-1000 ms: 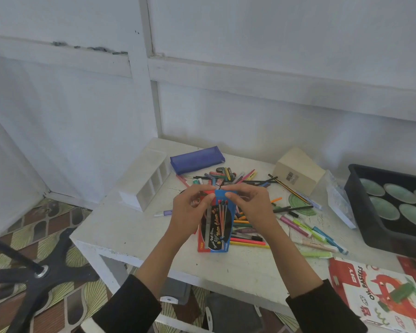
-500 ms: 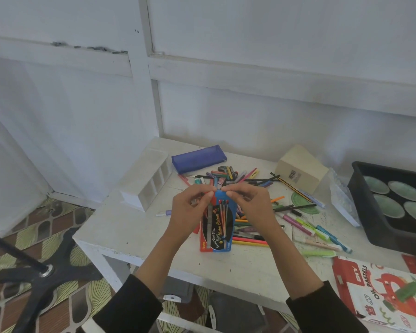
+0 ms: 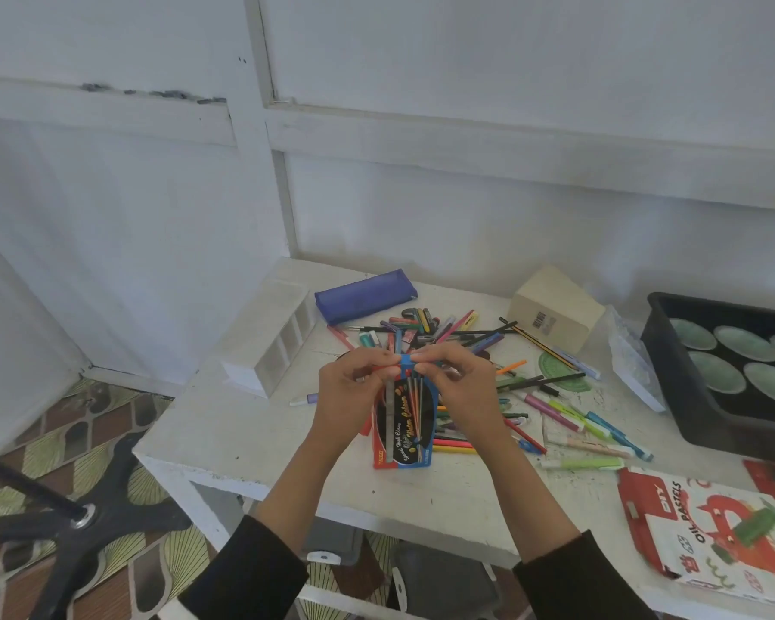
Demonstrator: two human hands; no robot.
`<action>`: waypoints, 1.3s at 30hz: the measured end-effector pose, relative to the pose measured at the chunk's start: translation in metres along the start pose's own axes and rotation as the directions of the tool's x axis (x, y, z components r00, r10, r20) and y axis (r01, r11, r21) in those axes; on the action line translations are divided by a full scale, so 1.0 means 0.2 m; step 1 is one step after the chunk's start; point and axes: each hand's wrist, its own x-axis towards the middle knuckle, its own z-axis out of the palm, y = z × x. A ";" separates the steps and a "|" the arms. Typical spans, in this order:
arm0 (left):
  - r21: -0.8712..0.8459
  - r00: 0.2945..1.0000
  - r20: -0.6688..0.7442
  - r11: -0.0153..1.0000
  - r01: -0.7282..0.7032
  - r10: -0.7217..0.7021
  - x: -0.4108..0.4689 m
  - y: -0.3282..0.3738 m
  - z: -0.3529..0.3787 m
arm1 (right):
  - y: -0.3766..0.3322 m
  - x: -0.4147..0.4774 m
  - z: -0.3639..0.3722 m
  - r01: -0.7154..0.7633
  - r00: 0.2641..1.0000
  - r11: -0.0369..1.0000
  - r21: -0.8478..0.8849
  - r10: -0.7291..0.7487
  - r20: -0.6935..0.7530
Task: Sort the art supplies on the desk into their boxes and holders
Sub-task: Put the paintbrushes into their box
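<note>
A blue and black water-colour pen box point(image 3: 406, 425) stands upright over the white desk point(image 3: 251, 436), its bottom near the front edge. My left hand point(image 3: 354, 391) and my right hand point(image 3: 455, 387) both pinch the blue flap at its top. Behind the box, a heap of loose pens, markers and crayons point(image 3: 426, 326) spreads across the desk. More markers point(image 3: 578, 418) lie to the right.
A white compartment holder point(image 3: 271, 346) lies at the left, a blue pencil case point(image 3: 365, 295) behind the heap, a beige box point(image 3: 555, 308) at the back right. A black tray of green dishes point(image 3: 672, 373) and an oil pastels box point(image 3: 712, 525) sit on the right.
Both hands stay at the box's top flap; their fingertips have drawn closer together over it. The box has barely moved.
</note>
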 end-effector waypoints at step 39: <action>0.030 0.610 0.751 0.936 0.350 -0.252 -0.73 0.35 2.26 | 0.22 -1.56 -2.04 -0.076 0.212 0.633 0.770 0.765 -0.608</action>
